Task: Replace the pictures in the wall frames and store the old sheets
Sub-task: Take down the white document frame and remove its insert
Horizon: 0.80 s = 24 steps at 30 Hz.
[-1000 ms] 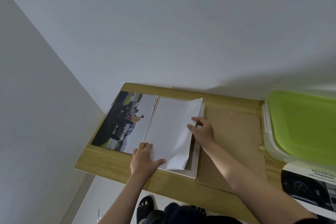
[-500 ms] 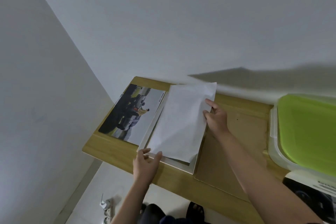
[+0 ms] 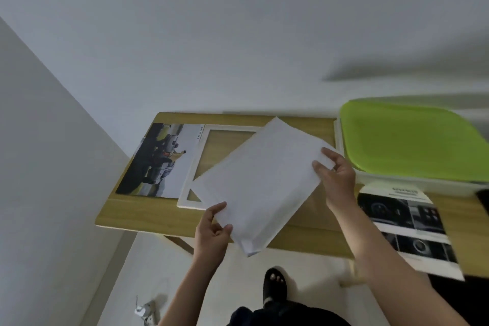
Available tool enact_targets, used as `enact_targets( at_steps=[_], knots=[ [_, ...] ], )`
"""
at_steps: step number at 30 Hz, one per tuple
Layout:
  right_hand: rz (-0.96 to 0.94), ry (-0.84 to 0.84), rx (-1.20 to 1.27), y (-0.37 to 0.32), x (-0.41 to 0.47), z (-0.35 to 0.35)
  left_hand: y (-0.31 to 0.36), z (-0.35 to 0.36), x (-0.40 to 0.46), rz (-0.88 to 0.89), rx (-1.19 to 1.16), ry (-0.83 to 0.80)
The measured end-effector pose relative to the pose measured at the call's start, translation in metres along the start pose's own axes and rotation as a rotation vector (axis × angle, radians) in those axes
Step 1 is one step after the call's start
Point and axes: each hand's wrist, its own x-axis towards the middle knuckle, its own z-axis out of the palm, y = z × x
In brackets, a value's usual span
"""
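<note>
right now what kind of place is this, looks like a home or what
Probably a plain room at home, in a corner: bare white walls, a small wooden table pushed against them, a green-lidded plastic box, and a foot in a slipper on the pale floor.

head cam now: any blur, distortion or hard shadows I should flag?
Head view: wide-angle bend shows in the table edges; motion smear softens the white sheet, both hands (left, right) and the car print at right; text there is unreadable. Soft diffuse shadow streaks cross the wall above the green lid. No glare.
</note>
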Motion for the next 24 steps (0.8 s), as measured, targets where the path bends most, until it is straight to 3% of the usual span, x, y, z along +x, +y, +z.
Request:
enact_targets(
  at_steps=[4,10,19,24],
  knots=[
    [0.022,0.128,-0.106,-0.003,-0.031,-0.072,-0.007,0.007,-0.028,0.062,0.111,-0.018],
    [0.065,0.301,-0.245,0.001,-0.090,-0.178,-0.012,0.060,-0.063,0.072,0.098,0.000],
    [0.167,0.490,-0.392,0.010,-0.116,-0.304,-0.017,0.171,-0.093,0.060,0.356,-0.343],
    [0.148,0.399,-0.496,0.008,-0.081,-0.354,-0.005,0.243,-0.093,0.107,0.457,-0.266]
  ],
)
